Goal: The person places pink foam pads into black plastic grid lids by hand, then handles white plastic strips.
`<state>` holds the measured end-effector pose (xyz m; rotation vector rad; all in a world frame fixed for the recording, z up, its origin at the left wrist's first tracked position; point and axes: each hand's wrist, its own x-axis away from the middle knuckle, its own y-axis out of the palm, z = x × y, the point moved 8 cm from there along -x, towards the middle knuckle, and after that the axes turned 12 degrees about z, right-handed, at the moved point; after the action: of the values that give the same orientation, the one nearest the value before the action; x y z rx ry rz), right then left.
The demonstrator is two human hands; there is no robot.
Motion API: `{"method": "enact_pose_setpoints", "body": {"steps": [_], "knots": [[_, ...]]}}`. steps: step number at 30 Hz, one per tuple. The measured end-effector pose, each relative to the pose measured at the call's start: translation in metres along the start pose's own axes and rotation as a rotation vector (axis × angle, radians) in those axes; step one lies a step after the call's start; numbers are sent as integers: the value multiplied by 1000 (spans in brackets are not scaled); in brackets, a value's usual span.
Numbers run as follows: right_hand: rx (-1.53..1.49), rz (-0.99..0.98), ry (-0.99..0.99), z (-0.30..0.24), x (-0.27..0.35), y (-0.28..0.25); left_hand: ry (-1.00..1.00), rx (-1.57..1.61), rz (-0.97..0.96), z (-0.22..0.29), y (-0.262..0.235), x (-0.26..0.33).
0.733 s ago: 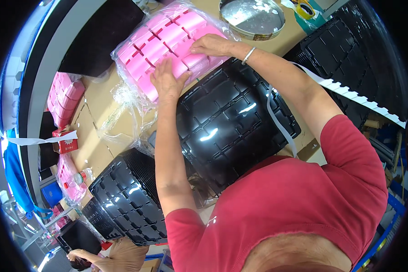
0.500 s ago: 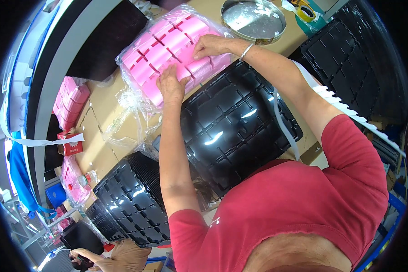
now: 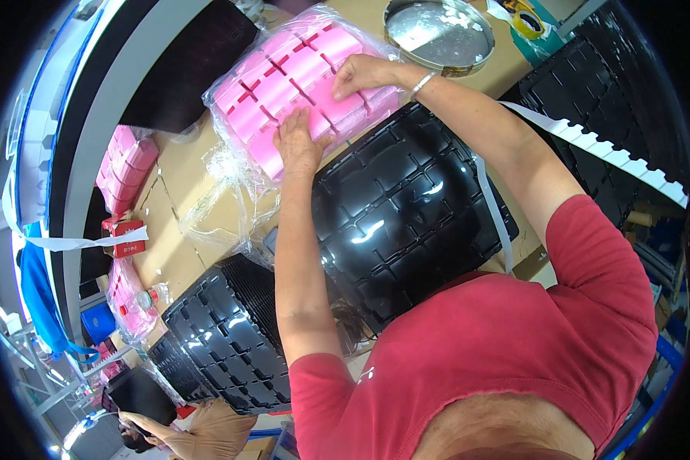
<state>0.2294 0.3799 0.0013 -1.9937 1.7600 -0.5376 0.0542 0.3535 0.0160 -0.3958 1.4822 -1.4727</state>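
Note:
Rows of pink sheet-like pieces (image 3: 272,96), packed closely in a clear plastic bag (image 3: 216,98), lie at the back of the bench. My left hand (image 3: 299,143) rests on their near side, fingers stretched out and thumb apart. To its right, my right hand (image 3: 363,74) is bent over the top of the pink pieces with its fingertips pinched together. What sits between those fingertips, if anything, is too small to make out. Just below both hands stands a large stack of glossy black molded plastic trays (image 3: 406,211), close to my body.
A second stack of black trays (image 3: 226,330) stands at lower left. A round metal pan (image 3: 437,34) with white scraps and a yellow tape roll (image 3: 527,24) are at the back right. More pink pieces (image 3: 126,170) and a red box (image 3: 124,236) lie left. Another person (image 3: 211,429) works at bottom left.
The view has shifted slightly, so the bench things appear a little further right. Both hands stay at the pink pieces, with little visible movement against them.

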Motion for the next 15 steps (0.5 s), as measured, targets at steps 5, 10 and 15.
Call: {"method": "enact_pose_setpoints", "body": {"steps": [5, 10, 15], "knots": [[544, 77, -473, -27, 31, 17, 53, 64, 36, -6, 17, -1], [525, 126, -473, -34, 47, 14, -60, 152, -27, -5, 17, 3], [371, 53, -359, -44, 39, 13, -212, 206, -193, -12, 7, 3]]}}
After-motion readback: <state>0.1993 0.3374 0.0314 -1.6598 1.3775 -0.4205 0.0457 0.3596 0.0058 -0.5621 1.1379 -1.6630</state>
